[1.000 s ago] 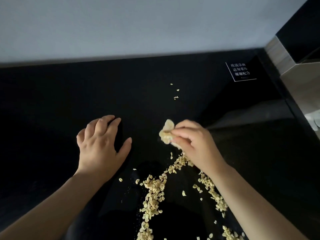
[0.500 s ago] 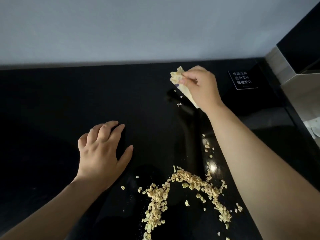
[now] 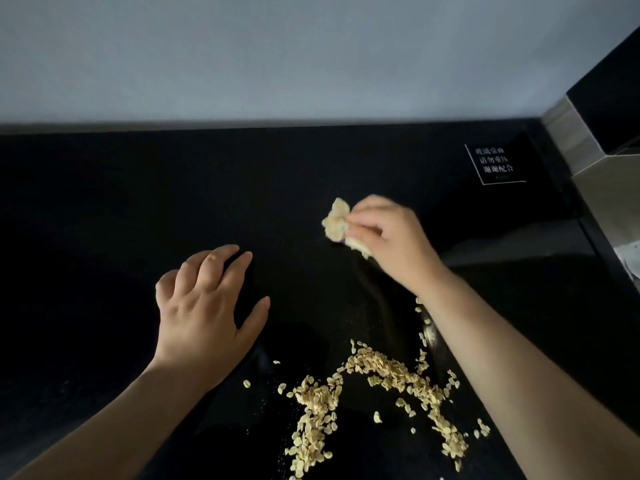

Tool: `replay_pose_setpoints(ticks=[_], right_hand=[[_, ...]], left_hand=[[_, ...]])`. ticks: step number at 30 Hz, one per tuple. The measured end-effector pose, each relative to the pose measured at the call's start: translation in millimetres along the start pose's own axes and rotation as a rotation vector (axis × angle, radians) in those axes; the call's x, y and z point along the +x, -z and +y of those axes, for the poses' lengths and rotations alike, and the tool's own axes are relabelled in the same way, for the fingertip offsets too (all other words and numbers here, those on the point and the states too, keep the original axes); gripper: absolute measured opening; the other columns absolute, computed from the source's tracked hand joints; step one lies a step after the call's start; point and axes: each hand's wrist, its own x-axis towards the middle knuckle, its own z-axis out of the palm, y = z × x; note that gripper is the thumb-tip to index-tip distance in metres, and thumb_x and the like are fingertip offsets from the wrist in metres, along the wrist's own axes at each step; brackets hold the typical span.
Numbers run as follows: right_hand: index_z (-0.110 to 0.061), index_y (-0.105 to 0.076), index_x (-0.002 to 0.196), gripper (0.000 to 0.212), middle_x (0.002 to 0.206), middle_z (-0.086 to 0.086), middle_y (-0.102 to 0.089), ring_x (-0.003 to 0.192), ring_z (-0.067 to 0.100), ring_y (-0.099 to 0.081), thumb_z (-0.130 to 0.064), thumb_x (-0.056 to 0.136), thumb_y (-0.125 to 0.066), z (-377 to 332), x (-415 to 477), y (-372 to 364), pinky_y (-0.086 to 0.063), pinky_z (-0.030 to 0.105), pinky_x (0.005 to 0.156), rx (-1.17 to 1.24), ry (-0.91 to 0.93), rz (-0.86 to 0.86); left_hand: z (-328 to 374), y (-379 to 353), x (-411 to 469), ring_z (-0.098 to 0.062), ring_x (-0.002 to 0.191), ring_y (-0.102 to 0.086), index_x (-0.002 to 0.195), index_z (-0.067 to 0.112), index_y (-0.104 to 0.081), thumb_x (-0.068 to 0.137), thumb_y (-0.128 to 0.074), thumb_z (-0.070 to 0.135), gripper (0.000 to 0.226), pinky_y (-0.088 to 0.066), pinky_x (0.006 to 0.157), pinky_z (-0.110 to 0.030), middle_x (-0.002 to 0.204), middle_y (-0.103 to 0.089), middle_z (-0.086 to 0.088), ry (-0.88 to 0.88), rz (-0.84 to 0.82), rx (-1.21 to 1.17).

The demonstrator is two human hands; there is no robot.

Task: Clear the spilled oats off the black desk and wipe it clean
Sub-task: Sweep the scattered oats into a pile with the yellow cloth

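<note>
So, my right hand (image 3: 391, 244) had a crumpled yellowish wipe (image 3: 336, 221) pinched in its fingertips, low over the black desk (image 3: 104, 220), roughly midway between its back and front edges. I reckon that was to drag strays toward me. My left hand (image 3: 204, 306) lay flat with fingers spread and held nothing, just bracing me. The oats (image 3: 363, 389) sat in a curved heap near the front edge between my forearms, bunched for scooping.
</note>
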Motion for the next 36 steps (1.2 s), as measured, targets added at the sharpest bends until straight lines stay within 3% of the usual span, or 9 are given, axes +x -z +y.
replay_pose_setpoints(ticks=[5,9,12,16,19,22,29,33,36], right_hand=[[-0.014,-0.074,0.103,0.017,0.097,-0.013,-0.062,0.091,0.004,-0.060,-0.014,0.089,-0.064,-26.6,-66.8,-4.8,-0.049,0.019,0.078,0.001,0.011,-0.108],[-0.015,-0.074,0.104,0.018,0.098,-0.016,-0.062,0.090,0.004,-0.061,-0.014,0.090,-0.063,-41.8,-91.3,-2.3,-0.048,0.015,0.074,0.022,-0.001,-0.183],[-0.016,-0.073,0.104,0.017,0.096,-0.015,-0.063,0.090,0.005,-0.061,-0.014,0.090,-0.063,-43.0,-88.3,19.2,-0.049,0.018,0.077,0.051,-0.051,-0.052],[-0.011,-0.073,0.103,0.016,0.095,-0.007,-0.064,0.088,0.005,-0.061,-0.013,0.089,-0.064,-12.8,-52.7,47.8,-0.050,0.022,0.079,-0.091,-0.090,0.199],[-0.008,-0.073,0.102,0.017,0.095,-0.003,-0.063,0.088,0.011,-0.061,-0.014,0.088,-0.066,12.9,-38.7,45.6,-0.052,0.028,0.078,-0.142,-0.140,0.214],[-0.009,-0.073,0.103,0.018,0.097,-0.004,-0.063,0.090,0.007,-0.060,-0.014,0.088,-0.065,13.6,-55.0,34.7,-0.051,0.025,0.081,-0.091,-0.184,0.227],[-0.020,-0.072,0.103,0.019,0.097,-0.018,-0.060,0.091,0.004,-0.060,-0.023,0.088,-0.061,-29.7,-154.2,2.4,-0.050,0.022,0.082,-0.001,-0.184,0.080],[-0.024,-0.074,0.098,0.016,0.095,-0.018,-0.061,0.092,0.008,-0.061,-0.016,0.088,-0.065,-46.2,-183.1,0.0,-0.048,0.019,0.078,0.067,-0.230,-0.019],[-0.023,-0.074,0.092,0.014,0.092,-0.014,-0.062,0.088,0.008,-0.060,-0.015,0.090,-0.063,-53.7,-174.7,17.9,-0.045,0.016,0.076,0.095,-0.250,0.035]], left_hand=[[0.5,3.2,5.7,-0.026,0.125,-0.039,0.130,0.015,-0.056,0.084,-0.038,0.056,0.065,-0.031,0.099,-0.053,0.134,-0.049,0.000,0.009,0.002,0.003],[-1.9,3.5,5.7,-0.026,0.126,-0.037,0.132,0.015,-0.054,0.084,-0.038,0.057,0.066,-0.031,0.100,-0.054,0.136,-0.047,-0.001,0.002,-0.003,0.027],[1.1,2.5,4.6,-0.027,0.125,-0.036,0.133,0.015,-0.053,0.084,-0.037,0.057,0.066,-0.031,0.100,-0.056,0.136,-0.046,-0.001,-0.001,0.006,0.025],[2.1,0.7,4.4,-0.028,0.126,-0.036,0.134,0.015,-0.052,0.084,-0.036,0.057,0.066,-0.031,0.100,-0.056,0.137,-0.045,-0.001,-0.018,-0.004,0.035],[3.1,0.3,4.2,-0.028,0.129,-0.034,0.135,0.017,-0.050,0.084,-0.035,0.058,0.068,-0.029,0.102,-0.056,0.140,-0.043,-0.001,-0.020,-0.019,0.033],[5.1,1.0,2.0,-0.027,0.130,-0.032,0.137,0.017,-0.048,0.085,-0.035,0.058,0.068,-0.028,0.103,-0.055,0.142,-0.041,-0.002,-0.033,-0.026,0.028],[-1.6,4.6,2.6,-0.029,0.131,-0.033,0.138,0.017,-0.047,0.084,-0.036,0.058,0.069,-0.028,0.103,-0.056,0.142,-0.041,-0.003,-0.039,-0.021,0.038],[-0.3,2.6,-0.1,-0.029,0.132,-0.031,0.138,0.016,-0.047,0.085,-0.038,0.056,0.068,-0.026,0.104,-0.056,0.143,-0.040,-0.004,-0.030,-0.034,0.034],[2.5,2.1,-4.8,-0.029,0.133,-0.030,0.139,0.016,-0.047,0.085,-0.038,0.056,0.068,-0.026,0.105,-0.055,0.143,-0.040,-0.004,-0.028,-0.043,0.036]])
